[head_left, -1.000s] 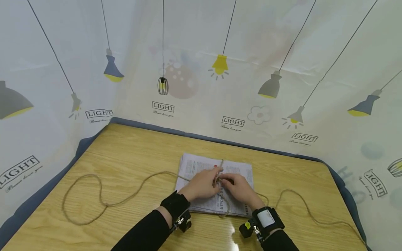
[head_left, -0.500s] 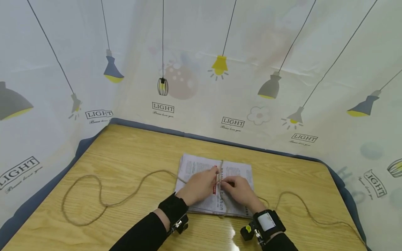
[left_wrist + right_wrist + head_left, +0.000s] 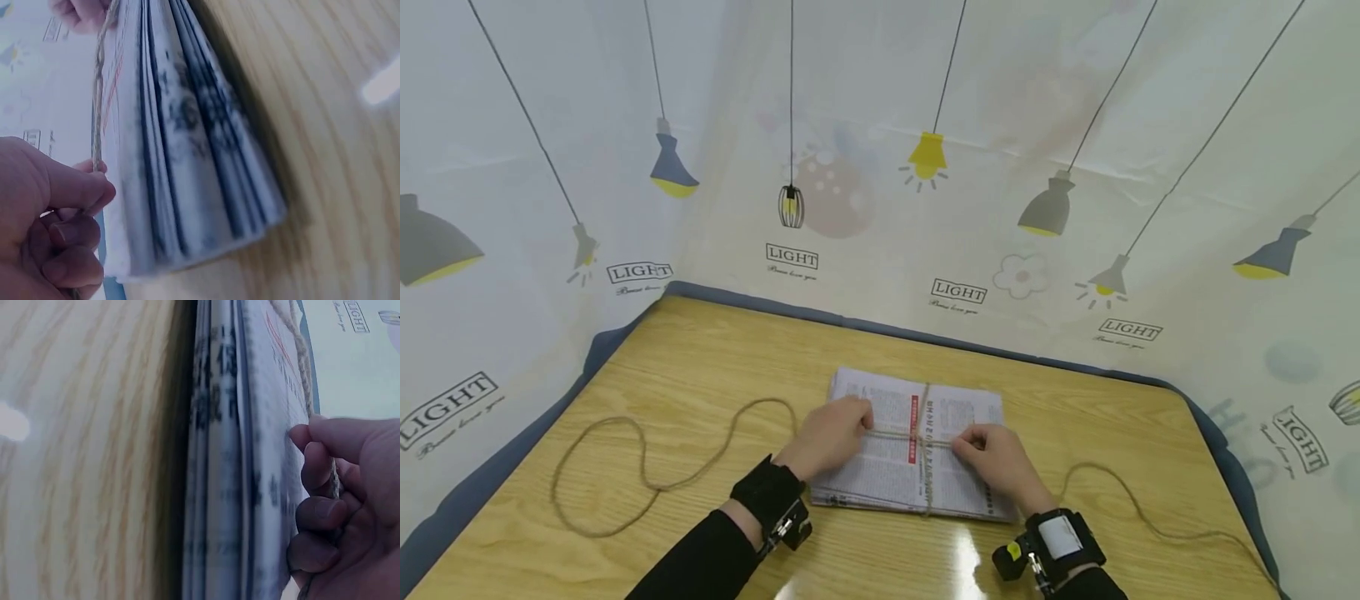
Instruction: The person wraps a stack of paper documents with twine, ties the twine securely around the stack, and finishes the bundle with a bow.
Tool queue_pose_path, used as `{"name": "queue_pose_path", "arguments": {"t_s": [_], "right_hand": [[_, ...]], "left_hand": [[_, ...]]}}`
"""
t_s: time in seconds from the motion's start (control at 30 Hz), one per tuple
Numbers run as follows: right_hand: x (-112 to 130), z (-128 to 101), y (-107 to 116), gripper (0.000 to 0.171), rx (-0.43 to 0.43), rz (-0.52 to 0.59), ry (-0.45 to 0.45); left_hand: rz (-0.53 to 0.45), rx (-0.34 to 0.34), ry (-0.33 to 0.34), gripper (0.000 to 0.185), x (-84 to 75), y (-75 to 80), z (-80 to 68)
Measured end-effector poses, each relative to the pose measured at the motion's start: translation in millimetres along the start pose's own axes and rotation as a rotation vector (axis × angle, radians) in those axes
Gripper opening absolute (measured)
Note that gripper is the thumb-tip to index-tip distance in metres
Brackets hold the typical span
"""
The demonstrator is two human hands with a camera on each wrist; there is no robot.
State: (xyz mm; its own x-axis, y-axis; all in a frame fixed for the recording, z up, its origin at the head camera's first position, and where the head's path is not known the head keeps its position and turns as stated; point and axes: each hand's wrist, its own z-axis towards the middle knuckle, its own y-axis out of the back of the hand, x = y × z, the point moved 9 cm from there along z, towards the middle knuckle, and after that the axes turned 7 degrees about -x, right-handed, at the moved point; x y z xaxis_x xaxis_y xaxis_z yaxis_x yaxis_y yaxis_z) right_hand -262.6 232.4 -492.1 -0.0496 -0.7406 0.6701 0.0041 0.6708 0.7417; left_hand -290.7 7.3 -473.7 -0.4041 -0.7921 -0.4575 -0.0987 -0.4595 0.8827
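A stack of folded newspapers (image 3: 880, 479) lies on the wooden table, its layered edge filling much of both wrist views. Brown twine (image 3: 927, 487) runs across it from back to front and crosses a sideways stretch near the middle. My left hand (image 3: 831, 437) pinches that sideways twine (image 3: 98, 106) between thumb and forefinger over the stack's left side. On the right side, my right hand (image 3: 996, 458) pinches the other end, with more twine passing through its curled fingers (image 3: 322, 512). Between the hands the twine looks straight and taut.
Loose twine (image 3: 658, 490) loops over the table (image 3: 730, 350) at left, and another length trails to the right edge. A pale curtain (image 3: 865, 275) printed with lamps hangs behind and beside the table.
My hands have moved apart from the middle of the stack, the left one farther. The twine between them is now drawn out straight, and the crossing is uncovered.
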Motion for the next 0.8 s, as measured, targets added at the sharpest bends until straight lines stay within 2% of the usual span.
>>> {"name": "queue_pose_path", "arguments": {"t_s": [0.2, 0.37, 0.57, 0.67, 0.8], "right_hand": [[-2.4, -4.4, 4.4, 0.015, -0.013, -0.016, 0.003], [-9.8, -7.1, 10.9, 0.015, -0.021, -0.015, -0.045], [-21.6, -9.0, 20.8, 0.016, -0.049, -0.028, -0.138], [-28.0, -10.1, 21.0, 0.017, -0.048, -0.025, -0.19], [-30.5, -11.4, 22.2, 0.018, -0.059, -0.029, -0.202]], "left_hand": [[-0.044, -0.004, 0.016, 0.013, 8.5, 1.3, -2.2], [-0.063, -0.032, 0.001, 0.014, 10.3, 0.5, -5.1], [-0.036, -0.12, 0.064, 0.034, 20.9, 9.4, -9.6], [-0.025, -0.155, 0.084, 0.03, 28.5, 13.7, -12.4], [-0.051, -0.186, 0.06, 0.024, 32.9, 16.3, -14.0]]}}
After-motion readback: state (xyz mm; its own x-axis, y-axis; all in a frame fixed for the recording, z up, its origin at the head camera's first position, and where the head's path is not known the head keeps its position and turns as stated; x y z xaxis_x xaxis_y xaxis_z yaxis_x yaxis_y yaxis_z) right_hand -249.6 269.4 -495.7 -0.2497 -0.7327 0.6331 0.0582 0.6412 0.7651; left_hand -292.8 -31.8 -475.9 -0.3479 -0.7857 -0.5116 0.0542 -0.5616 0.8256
